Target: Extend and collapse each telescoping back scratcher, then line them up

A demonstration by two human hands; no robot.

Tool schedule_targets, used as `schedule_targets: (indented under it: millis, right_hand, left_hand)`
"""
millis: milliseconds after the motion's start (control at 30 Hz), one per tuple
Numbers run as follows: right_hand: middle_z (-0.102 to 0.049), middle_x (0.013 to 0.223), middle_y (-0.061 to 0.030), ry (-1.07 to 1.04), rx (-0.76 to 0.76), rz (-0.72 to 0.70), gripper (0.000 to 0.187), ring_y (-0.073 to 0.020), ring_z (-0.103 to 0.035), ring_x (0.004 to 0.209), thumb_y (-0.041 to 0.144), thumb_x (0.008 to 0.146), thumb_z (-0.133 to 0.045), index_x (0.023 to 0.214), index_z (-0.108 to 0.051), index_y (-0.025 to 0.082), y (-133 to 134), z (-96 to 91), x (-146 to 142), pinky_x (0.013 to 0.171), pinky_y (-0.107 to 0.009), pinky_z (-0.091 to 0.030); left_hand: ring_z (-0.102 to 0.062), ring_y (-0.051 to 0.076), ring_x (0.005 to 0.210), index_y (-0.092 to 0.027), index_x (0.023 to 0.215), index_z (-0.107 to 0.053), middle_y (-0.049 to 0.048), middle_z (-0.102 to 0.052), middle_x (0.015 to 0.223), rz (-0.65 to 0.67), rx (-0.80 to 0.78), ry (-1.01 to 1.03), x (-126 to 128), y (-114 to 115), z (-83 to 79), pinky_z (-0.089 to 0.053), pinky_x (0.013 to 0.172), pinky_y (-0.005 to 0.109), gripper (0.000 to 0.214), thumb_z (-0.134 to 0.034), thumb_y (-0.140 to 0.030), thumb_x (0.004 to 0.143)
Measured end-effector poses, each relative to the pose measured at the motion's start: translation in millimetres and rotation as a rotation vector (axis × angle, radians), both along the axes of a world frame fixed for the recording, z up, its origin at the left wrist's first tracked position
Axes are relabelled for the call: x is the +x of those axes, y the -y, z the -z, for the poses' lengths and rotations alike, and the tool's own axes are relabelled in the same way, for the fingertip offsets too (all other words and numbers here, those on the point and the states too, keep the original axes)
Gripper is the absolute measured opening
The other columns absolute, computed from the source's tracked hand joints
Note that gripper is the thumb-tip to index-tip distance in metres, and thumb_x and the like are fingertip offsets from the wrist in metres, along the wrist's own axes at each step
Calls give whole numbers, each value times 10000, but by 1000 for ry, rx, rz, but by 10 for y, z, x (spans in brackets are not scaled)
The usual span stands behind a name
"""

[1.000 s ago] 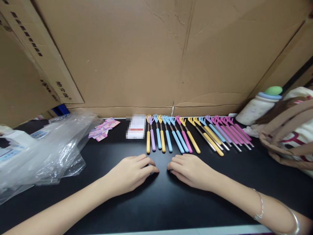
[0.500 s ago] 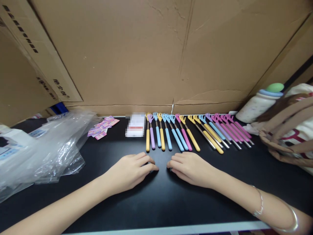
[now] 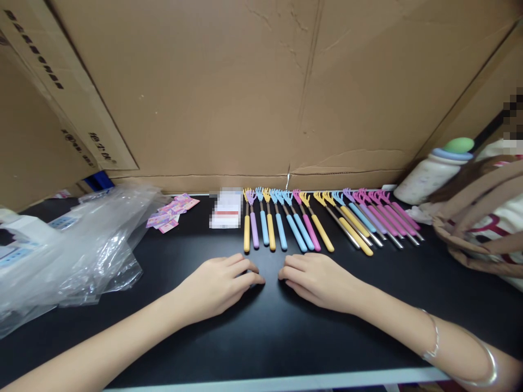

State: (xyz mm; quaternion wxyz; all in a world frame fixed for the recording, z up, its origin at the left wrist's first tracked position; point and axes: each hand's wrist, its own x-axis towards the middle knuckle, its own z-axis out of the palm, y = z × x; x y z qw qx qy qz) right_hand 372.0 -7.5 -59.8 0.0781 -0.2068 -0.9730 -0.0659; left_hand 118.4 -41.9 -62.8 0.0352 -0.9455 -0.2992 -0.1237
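On the black table (image 3: 261,337), my left hand (image 3: 220,286) rests palm down, fingers loosely bent and apart, holding nothing. Facing it across a narrow gap, my right hand (image 3: 316,280) lies with its fingers relaxed and gently curled, also without an object. Just beyond both hands is a row of back scratchers with claw-shaped heads, among them a purple back scratcher (image 3: 254,228), a blue back scratcher (image 3: 281,231) and a yellow back scratcher (image 3: 322,231). Farther right, magenta back scratchers (image 3: 388,218) lie at a slant with metal rods showing past their handles.
Clear plastic bags (image 3: 102,256) are heaped at the left, beside small pink and purple cards (image 3: 171,212). A blurred white item (image 3: 226,212) lies left of the row. To the right are a white bottle (image 3: 427,177) and a brown-handled bag (image 3: 469,250). Cardboard (image 3: 212,98) walls the back.
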Motion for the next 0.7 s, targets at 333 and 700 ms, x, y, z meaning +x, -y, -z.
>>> schedule_targets:
  millis: [333,700]
  right_hand:
    - [-580,870,-34,9,-22,19,222,-125,-537,704,208,932,-346,957,-566,190,-1,9,-2,611,-246,-358]
    - [-578,854,-26,-4,-27,2,200,-118,-533,718,189,918,-372,941,-571,186,-4,6,-2,610,-241,-360]
  left_hand:
    - [-582,154,894,-217,1105,-553,36,-619,1033,-2,8,-3,10,6,2,-498,724,256,267,-378,-143,919]
    - [-584,156,896,-219,1103,-546,33,-620,1042,4,3,1,-2,-4,0,-488,722,262,265,-382,-130,914]
